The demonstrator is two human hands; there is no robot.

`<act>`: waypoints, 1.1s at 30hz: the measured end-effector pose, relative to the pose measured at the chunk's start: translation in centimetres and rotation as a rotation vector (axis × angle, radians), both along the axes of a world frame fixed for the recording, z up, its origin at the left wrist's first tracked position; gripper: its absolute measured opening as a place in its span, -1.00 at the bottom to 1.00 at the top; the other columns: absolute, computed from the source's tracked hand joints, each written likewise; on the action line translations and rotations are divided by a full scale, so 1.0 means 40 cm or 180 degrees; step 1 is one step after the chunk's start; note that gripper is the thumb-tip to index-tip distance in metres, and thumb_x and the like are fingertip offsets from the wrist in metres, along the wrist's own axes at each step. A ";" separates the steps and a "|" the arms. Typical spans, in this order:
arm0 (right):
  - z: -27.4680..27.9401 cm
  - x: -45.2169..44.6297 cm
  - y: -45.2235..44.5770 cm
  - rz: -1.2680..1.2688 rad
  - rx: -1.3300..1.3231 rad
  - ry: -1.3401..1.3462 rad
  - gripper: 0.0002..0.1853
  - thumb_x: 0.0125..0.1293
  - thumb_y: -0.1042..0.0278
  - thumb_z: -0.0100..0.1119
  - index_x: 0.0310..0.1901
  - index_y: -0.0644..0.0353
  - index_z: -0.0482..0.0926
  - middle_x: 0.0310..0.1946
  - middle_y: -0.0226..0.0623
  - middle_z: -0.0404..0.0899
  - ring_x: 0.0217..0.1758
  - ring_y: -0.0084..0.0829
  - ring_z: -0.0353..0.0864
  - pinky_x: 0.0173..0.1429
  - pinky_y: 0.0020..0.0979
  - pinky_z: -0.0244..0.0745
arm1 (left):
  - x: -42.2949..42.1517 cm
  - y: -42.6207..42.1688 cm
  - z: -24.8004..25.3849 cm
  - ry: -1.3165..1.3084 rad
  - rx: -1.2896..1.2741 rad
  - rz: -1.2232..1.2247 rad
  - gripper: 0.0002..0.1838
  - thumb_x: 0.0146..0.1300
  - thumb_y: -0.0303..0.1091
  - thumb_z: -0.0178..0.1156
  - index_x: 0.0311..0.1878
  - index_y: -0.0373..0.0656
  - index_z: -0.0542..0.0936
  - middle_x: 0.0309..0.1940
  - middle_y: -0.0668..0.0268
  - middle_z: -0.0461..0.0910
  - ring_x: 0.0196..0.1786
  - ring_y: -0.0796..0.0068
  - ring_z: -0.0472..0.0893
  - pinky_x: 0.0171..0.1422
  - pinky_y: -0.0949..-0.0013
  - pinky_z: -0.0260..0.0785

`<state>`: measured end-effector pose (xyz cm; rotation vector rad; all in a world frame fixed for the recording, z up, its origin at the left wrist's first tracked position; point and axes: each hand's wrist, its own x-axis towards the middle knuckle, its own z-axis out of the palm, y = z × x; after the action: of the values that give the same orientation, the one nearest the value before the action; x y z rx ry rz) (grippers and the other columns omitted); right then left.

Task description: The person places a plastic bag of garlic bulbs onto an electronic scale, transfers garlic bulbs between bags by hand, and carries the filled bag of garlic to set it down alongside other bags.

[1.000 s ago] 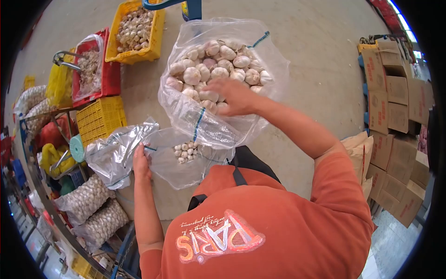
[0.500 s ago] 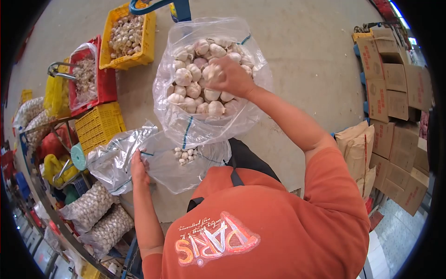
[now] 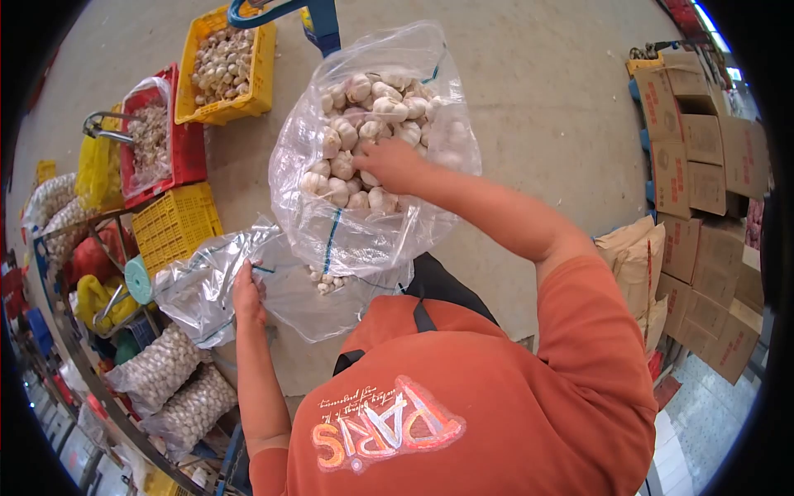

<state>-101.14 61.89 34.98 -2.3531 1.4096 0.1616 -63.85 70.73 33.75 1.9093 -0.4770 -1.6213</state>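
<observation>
A clear plastic bag (image 3: 376,244) stands wide open in front of me, full of large garlic bulbs (image 3: 389,107). My right hand (image 3: 389,164) lies on the bulbs near the bag's near side, fingers curled down among them; whether a bulb is gripped is hidden. Partly under the large bag lies another clear bag (image 3: 306,310) with several small bulbs (image 3: 332,283) inside. At its left edge my left hand (image 3: 248,293) touches the crinkled plastic (image 3: 198,281), and its grip on the film cannot be made out.
Upper left are a yellow crate (image 3: 266,74) and a red crate (image 3: 192,140) of garlic. A yellow basket (image 3: 178,223), a rack and filled garlic bags (image 3: 157,372) stand left. Cardboard boxes (image 3: 703,182) and brown paper sacks (image 3: 633,248) are right.
My right hand rose from the near bulbs with one bulb, then came back down onto the pile. The large bag's rim has shifted and bunched. My left hand has barely moved.
</observation>
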 end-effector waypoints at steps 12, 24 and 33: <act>0.097 -0.028 -0.098 -0.0766 0.0500 -0.0041 -0.41 -0.07 0.29 0.20 0.10 0.08 0.37 -0.15 -0.11 0.57 -0.08 -0.13 0.57 -0.04 -0.20 0.48 | 0.005 0.013 0.015 -0.0051 0.0007 0.0063 -0.68 0.38 -0.08 -0.04 -0.22 -0.11 0.55 -0.67 0.60 0.12 -0.65 0.76 0.11 -0.59 0.59 -0.12; 0.173 -0.056 -0.035 -0.1191 -0.0005 -0.1349 -0.48 0.18 0.06 0.18 0.07 0.26 0.45 -0.20 -0.13 0.63 -0.18 -0.28 0.65 -0.10 -0.29 0.52 | 0.042 0.037 0.002 -0.0128 -0.0068 0.0094 -0.68 0.38 -0.10 -0.04 -0.21 -0.10 0.59 -0.68 0.62 0.11 -0.64 0.78 0.10 -0.60 0.59 -0.13; 0.318 0.172 0.343 -0.0399 -0.0131 -0.4706 -0.45 0.03 0.22 0.37 0.08 0.16 0.45 -0.32 -0.25 0.51 -0.38 -0.32 0.55 -0.30 -0.33 0.41 | 0.033 0.031 0.018 -0.0010 -0.0147 -0.0092 -0.69 0.37 -0.12 -0.02 -0.20 -0.14 0.59 -0.66 0.63 0.16 -0.63 0.80 0.09 -0.57 0.59 -0.15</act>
<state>-94.26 75.62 47.72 -1.5502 0.7058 -1.3315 -62.53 71.95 34.47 1.8794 -0.5411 -1.6119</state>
